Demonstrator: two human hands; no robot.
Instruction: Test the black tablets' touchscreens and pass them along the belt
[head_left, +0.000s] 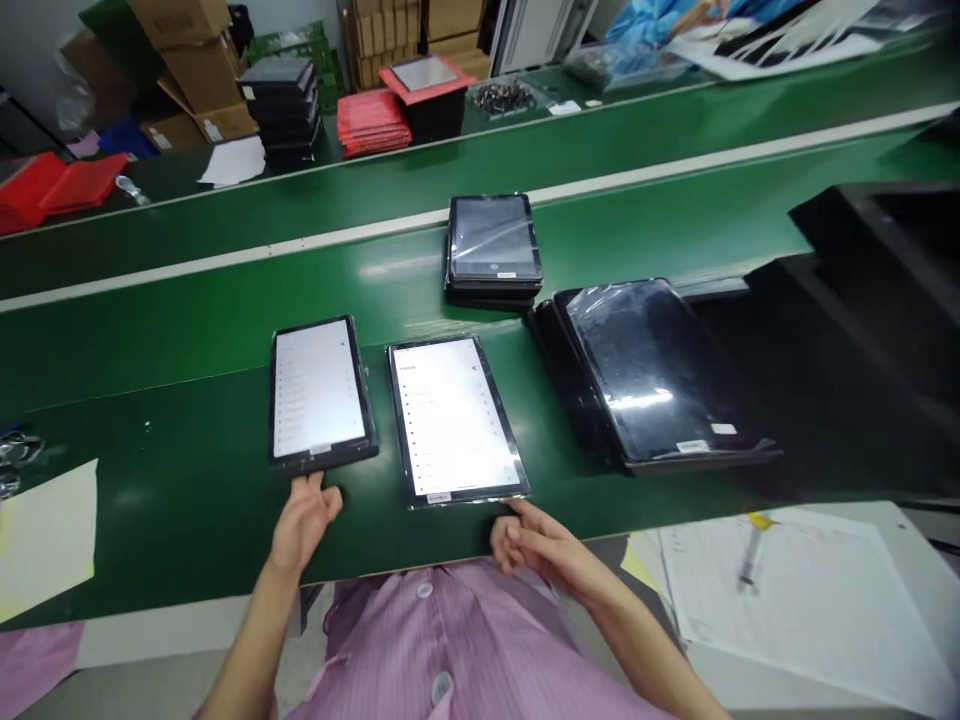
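Two lit tablets lie side by side on the green bench, each showing a white list screen. The left tablet (319, 392) appears to rest on another dark one. At its near edge is my left hand (304, 525), fingertips against the edge and thumb apart, gripping nothing. The right tablet (457, 420) has clear film around its border. My right hand (540, 545) points its index finger at that tablet's lower right corner, with the other fingers curled. I cannot tell whether that fingertip presses on it.
To the right stands a stack of larger dark tablets (660, 370), and behind is a smaller tablet stack (495, 240). Papers (795, 590) with a yellow-topped tool (752, 550) lie at front right. A pale sheet (49, 540) is at left. Across the belt are red sleeves (371, 122) and a person's blue sleeve (645, 22).
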